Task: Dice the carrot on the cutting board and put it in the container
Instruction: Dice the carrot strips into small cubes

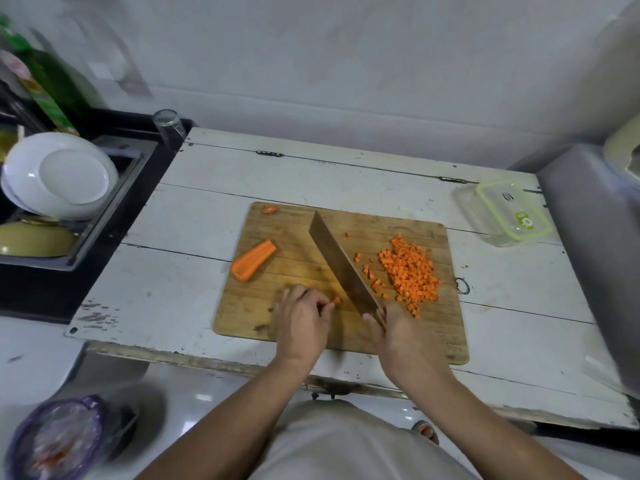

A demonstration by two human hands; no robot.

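A wooden cutting board (277, 327) lies on the white table. A carrot half (252, 260) rests at the board's left, and a small carrot end (269, 209) sits at its far left corner. A pile of diced carrot (410, 270) covers the board's right side. My right hand (398, 336) grips the handle of a cleaver (341, 263), whose blade slants across the board's middle. My left hand (303, 317) pinches a small carrot remnant (336, 301) with curled fingers just left of the blade. A clear container with a green-rimmed lid (509, 211) stands at the table's far right.
A sink with white plates (59, 178) and a yellow bowl (34, 239) lies to the left. A glass (168, 126) stands at the table's back left corner. A purple bag (59, 441) sits on the floor at lower left. A grey surface (588, 220) borders the right.
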